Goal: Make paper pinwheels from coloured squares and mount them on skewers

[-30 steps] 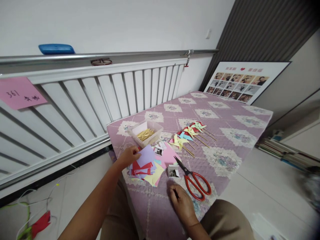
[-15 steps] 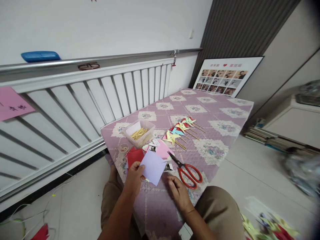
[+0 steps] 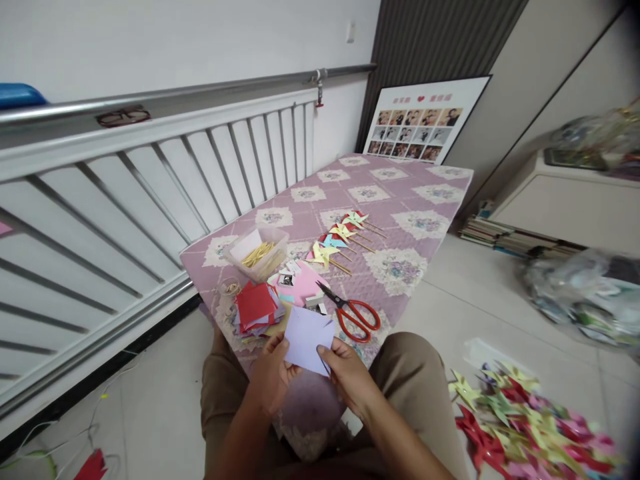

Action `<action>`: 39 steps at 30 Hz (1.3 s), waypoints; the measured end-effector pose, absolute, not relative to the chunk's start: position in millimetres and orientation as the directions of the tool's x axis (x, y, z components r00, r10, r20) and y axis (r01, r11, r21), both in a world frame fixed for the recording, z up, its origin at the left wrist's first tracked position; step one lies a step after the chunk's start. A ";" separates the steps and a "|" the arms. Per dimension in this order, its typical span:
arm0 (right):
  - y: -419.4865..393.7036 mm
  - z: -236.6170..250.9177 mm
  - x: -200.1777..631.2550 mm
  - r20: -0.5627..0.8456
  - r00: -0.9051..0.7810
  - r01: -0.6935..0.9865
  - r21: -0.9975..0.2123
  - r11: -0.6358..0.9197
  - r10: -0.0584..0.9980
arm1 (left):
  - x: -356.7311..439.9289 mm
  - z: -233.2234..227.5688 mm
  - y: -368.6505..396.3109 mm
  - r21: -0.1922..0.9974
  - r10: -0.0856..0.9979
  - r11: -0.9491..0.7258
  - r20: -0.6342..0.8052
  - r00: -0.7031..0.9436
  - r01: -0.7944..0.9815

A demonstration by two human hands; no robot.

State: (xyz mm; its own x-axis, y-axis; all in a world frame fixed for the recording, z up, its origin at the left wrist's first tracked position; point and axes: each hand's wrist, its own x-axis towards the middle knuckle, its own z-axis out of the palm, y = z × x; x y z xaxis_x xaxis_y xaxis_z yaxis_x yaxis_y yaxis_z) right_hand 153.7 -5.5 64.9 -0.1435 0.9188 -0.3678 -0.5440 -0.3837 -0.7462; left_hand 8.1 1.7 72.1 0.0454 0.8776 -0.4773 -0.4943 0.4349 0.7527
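A square of light purple paper [image 3: 309, 339] is held between my two hands over the near end of the table. My left hand [image 3: 277, 363] pinches its left edge; my right hand [image 3: 343, 370] grips the right edge with the thumb on top. Small cuts show near the sheet's upper right corner. Just beyond it lie red-handled scissors [image 3: 354, 313], blades pointing up and left. Left of the sheet is a stack of red and purple paper squares [image 3: 256, 307]. Pink paper [image 3: 306, 281] with small dark-and-white packets lies behind.
A clear plastic box [image 3: 257, 252] holds thin yellow sticks. Several paper pinwheels on sticks [image 3: 337, 240] lie in a row on the flowered tablecloth [image 3: 395, 267]. More pinwheels [image 3: 530, 423] pile on the floor at right. A white radiator [image 3: 165, 193] borders the table's left side.
My right hand has moved from beside the scissors to the purple paper and taken its right edge. The paper has come nearer to me. The camera view has shifted right and down.
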 end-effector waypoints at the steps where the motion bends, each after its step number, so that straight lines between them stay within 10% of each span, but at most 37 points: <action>1: -5.7 64.9 155.6 -0.351 -0.131 -0.523 -0.770 -0.365 0.927 | 7.9 73.2 1.2 0.729 0.875 0.449 -0.476 0.089 -0.517; 14: -10.8 64.6 175.0 -0.181 -0.320 0.017 -0.982 -0.186 0.930 | -0.8 68.1 -10.8 0.749 0.813 0.582 -0.539 0.221 -0.316; 18: 10.3 55.8 203.9 0.056 -0.124 0.421 -0.901 0.103 0.991 | -6.1 63.2 -16.7 0.717 0.808 0.582 -0.561 0.178 -0.384; 23: 51.7 36.5 251.9 0.185 0.069 0.629 -0.771 0.101 0.980 | -9.1 65.5 -16.3 0.709 0.824 0.525 -0.562 0.071 -0.471; 39: 17.3 37.2 266.8 0.126 0.104 0.558 -0.828 0.047 0.987 | -3.3 86.4 -8.5 0.786 0.869 0.431 -0.495 -0.032 -0.444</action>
State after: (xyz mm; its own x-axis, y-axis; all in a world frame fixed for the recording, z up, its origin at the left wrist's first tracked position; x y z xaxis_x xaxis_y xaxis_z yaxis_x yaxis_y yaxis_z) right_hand 266.8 17.3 37.2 0.1041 0.9865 0.1262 0.5580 0.0472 -0.8285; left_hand -3.3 -8.5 86.4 -0.0322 0.8685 -0.4946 -0.4435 0.4310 0.7858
